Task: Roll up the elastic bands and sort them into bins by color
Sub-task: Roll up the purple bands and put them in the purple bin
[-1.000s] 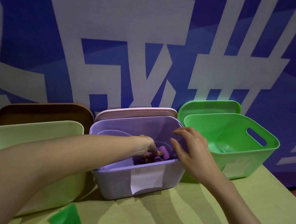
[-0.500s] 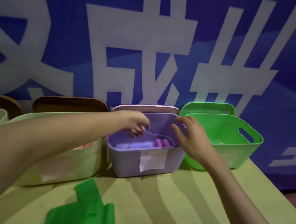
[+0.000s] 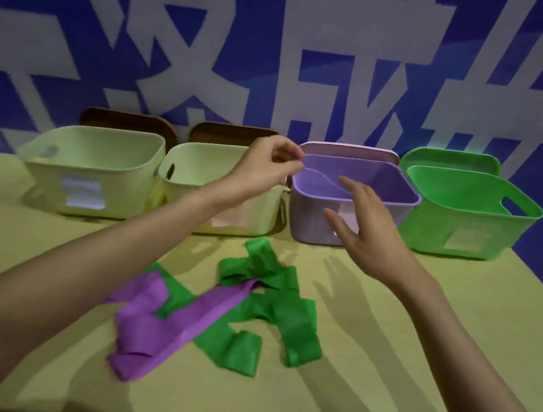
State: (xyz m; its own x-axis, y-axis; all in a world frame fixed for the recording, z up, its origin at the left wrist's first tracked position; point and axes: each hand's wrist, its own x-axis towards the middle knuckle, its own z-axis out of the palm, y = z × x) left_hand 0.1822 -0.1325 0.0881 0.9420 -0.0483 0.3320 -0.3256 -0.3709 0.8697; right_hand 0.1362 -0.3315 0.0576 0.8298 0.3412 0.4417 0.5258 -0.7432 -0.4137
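On the yellow-green desk (image 3: 417,346) we see a loose tangle of flat elastic bands: a long purple elastic band (image 3: 158,322) lies crumpled toward the left and runs diagonally up through the heap, and a green elastic band (image 3: 272,296) (possibly more than one; we cannot separate them) sprawls under and around it, with folded ends toward the near side. None of these is rolled.

Along the far edge stands a row of four plastic bins. From left to right: a pale yellow-green bin with a white label (image 3: 96,165), a second pale yellow-green bin (image 3: 195,168) touching it, a lilac plastic bin (image 3: 390,187), and a bright green plastic bin with a handle slot (image 3: 469,211). Behind them lids lean against the blue wall banner with large white characters (image 3: 283,52).

Our left hand (image 3: 265,167) hovers above the gap between the second pale bin and the lilac bin, its grip curled with thumb and fingertips drawn together; nothing shows in it. Our right hand (image 3: 360,231) is raised in front of the lilac bin, its grip spread, fingers straight and apart, touching nothing.
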